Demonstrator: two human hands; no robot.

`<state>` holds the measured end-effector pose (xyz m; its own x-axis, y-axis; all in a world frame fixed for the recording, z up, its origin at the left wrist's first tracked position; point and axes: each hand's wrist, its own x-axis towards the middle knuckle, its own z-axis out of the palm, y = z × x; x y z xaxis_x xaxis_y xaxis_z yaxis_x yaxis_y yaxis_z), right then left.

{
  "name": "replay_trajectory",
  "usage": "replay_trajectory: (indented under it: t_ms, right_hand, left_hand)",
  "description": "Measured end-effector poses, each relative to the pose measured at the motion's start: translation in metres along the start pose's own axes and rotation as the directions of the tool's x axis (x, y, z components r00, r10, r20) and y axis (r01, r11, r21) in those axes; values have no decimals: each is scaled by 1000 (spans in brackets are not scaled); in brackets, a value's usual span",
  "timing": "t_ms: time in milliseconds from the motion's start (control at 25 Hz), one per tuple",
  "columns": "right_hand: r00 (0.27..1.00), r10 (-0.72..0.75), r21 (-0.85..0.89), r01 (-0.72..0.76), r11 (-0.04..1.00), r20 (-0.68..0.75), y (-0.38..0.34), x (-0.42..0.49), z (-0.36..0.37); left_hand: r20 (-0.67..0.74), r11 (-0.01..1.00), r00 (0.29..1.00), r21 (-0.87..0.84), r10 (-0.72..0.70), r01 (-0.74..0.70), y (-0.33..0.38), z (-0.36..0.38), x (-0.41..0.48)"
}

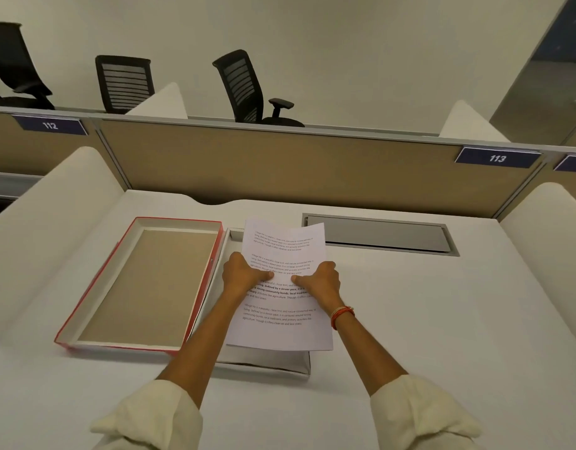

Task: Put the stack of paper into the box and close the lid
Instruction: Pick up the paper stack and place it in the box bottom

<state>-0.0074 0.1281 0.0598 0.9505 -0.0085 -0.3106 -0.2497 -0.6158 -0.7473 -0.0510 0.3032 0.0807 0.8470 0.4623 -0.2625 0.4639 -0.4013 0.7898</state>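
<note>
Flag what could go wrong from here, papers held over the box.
1. The paper stack is fanned at its top edge, so sheets could catch the white box wall going in.
2. The left hand and right hand grip only mid-stack; loose ends may slip.
3. The red lid lies upturned alongside and needs flipping.

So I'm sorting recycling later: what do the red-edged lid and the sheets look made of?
The lid looks like cardboard: matte brown inner panel, white walls, red outside. The sheets look like thin white printed paper, bending at the top between the left hand and right hand.
</note>
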Motion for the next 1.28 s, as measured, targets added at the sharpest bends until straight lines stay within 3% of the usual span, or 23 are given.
replay_trajectory:
  t_ms: [160, 480, 840, 1280]
  right_hand:
    - [1000, -8, 6, 8, 1000, 21, -12, -1, 26]
    - [997, -59, 63, 56, 996, 55, -12, 8, 67]
    - [997, 7, 55, -11, 998, 72, 1, 13, 89]
    - [996, 47, 7, -48, 999, 71, 10, 18, 96]
  left_hand:
    - [28, 998, 1000, -56, -4, 6, -16, -21, 13]
    - [24, 999, 999, -12, -42, 42, -41, -39, 36]
    - [65, 998, 996, -4, -60, 60, -65, -33, 50]
    - [118, 991, 991, -110, -60, 73, -83, -18, 55]
